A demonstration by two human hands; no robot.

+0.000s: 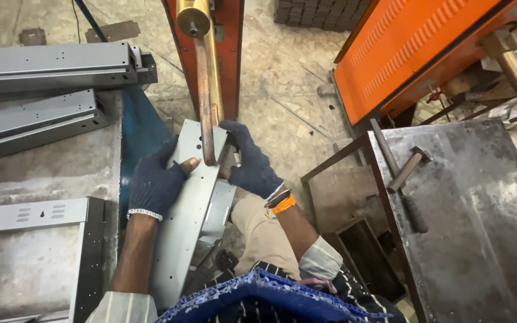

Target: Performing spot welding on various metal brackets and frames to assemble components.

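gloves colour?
Dark navy knit with white cuffs, on both the left hand and right hand; clearest in the head view.

Two gloved hands, left hand (pixel 154 184) and right hand (pixel 251 162), are showing; one hammer (pixel 410 170) is lying at three o'clock; three grey channels (pixel 52 63) are sitting at ten o'clock.

Gloves: dark blue knit, left hand (pixel 154 182) and right hand (pixel 251 164) (white cuff trim)
Wristband: orange
Sleeves: pale striped, rolled
Trousers: khaki
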